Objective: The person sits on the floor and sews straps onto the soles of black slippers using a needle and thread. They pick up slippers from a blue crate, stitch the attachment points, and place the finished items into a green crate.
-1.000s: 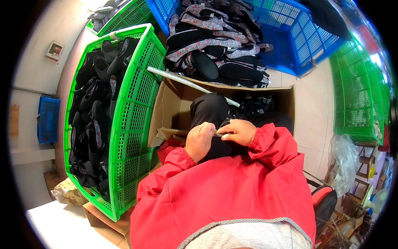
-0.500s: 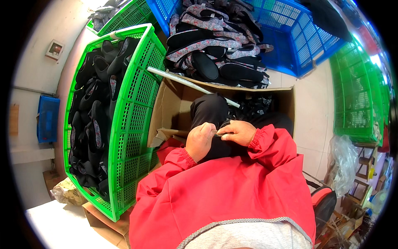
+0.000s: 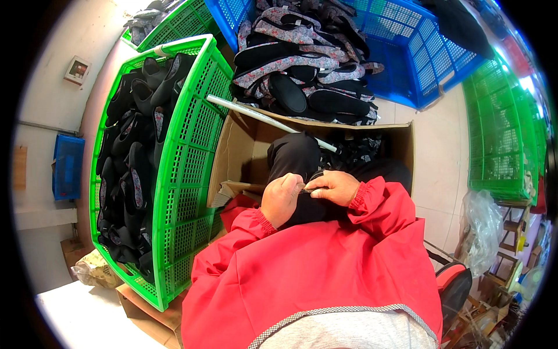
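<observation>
Pale wall point(image 3: 49, 104) at far left, then a green plastic mesh crate point(image 3: 189, 168) of black fabric shoes point(image 3: 137, 166). Over a black-trousered lap point(image 3: 295, 154), bare left hand point(image 3: 279, 200) and bare right hand point(image 3: 337, 187) meet, fingertips pinching a small, mostly hidden item point(image 3: 304, 187).

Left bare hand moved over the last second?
No, the left bare hand shows no clear shift in any direction against the open brown cardboard box.
</observation>
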Demonstrator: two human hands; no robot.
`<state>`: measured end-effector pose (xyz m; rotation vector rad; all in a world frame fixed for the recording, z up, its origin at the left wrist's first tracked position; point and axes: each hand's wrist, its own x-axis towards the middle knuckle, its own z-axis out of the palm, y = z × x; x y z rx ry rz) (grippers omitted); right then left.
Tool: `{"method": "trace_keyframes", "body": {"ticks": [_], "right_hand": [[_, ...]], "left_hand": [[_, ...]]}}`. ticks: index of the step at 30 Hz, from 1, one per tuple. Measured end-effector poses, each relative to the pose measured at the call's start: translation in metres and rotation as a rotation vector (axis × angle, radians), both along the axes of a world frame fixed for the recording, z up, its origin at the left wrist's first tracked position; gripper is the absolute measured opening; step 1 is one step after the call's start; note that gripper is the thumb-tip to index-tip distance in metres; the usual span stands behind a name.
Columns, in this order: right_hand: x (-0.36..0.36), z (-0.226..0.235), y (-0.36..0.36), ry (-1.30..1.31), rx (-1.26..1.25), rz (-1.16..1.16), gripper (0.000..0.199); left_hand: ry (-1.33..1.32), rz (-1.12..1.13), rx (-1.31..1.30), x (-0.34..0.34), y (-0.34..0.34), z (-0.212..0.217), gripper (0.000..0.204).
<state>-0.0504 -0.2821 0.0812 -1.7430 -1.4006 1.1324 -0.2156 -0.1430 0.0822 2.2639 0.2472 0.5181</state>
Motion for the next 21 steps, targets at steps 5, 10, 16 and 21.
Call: {"method": "trace_keyframes", "body": {"ticks": [5, 10, 16, 21], "right_hand": [[-0.001, 0.002, -0.002, 0.037, 0.034, -0.015, 0.026], [0.001, 0.000, -0.006, 0.094, 0.093, -0.026, 0.027], [0.029, 0.017, -0.049, 0.427, 0.028, -0.365, 0.032], [0.050, -0.003, -0.113, 0.293, -0.079, -0.717, 0.027]], "left_hand": [[0.004, 0.011, -0.024, 0.000, -0.003, -0.001, 0.008], [-0.005, 0.035, -0.036, 0.000, -0.005, 0.000, 0.006], [-0.065, -0.009, -0.054, -0.017, 0.003, 0.008, 0.005], [-0.120, 0.107, 0.033, -0.034, -0.002, 0.011, 0.010]]}}
